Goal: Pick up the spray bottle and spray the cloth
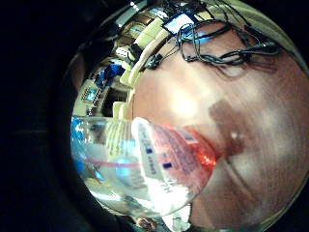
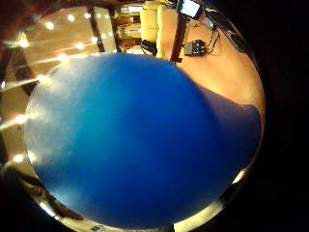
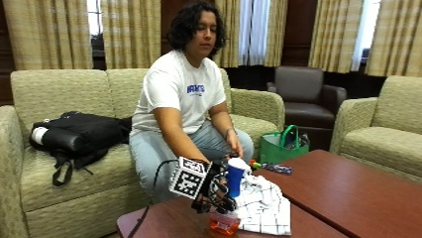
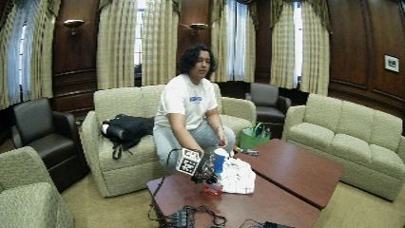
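The person's gloved right hand (image 3: 212, 191) has its grip closed round the upper part of the spray bottle (image 3: 229, 198), just below the blue and white spray head. The bottle stands upright, its orange base at or barely above the bench (image 3: 342, 183); whether it has left the surface cannot be told. The cloth (image 3: 264, 206), white with a dark check, lies crumpled on the bench touching or just beside the bottle, on the side away from the hand.

Judged from this, the pick-up is underway or only just done, and the spraying is left: no mist shows, and no wet patch on the cloth.

Much stays hidden. The fingers are mostly lost behind the glove, so which finger sits on the trigger is unclear, as is where the nozzle points. The thumb side palm view is almost filled by the blue spray head (image 2: 140, 145), and the little finger side view shows the clear body and label (image 1: 159, 164) close against the palm.
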### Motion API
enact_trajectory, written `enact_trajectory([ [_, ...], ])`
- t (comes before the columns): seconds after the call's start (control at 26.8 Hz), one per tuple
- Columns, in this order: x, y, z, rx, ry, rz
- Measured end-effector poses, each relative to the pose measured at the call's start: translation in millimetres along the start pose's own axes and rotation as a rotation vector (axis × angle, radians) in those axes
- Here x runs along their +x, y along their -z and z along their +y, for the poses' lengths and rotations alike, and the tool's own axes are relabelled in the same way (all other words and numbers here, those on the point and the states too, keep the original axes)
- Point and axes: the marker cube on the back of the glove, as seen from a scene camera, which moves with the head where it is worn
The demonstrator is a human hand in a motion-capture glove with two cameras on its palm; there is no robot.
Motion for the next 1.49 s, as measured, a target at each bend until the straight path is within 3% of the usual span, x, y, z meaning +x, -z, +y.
enact_trajectory([
  [0.37, -5.1, 0.7, -12.6, 0.016, -0.055, -0.015],
  [0.63, -7.2, 1.2, -15.1, -0.028, -0.002, -0.018],
  [0.86, -15.4, 16.7, -11.8, 0.085, 0.063, -0.035],
  [1.16, -95.9, 75.0, -25.7, 0.089, 0.204, 0.139],
  [1.34, -156.7, 111.5, -12.9, -0.152, 0.213, 0.314],
  [1.49, -202.9, 116.5, 0.7, -0.239, 0.268, 0.522],
])
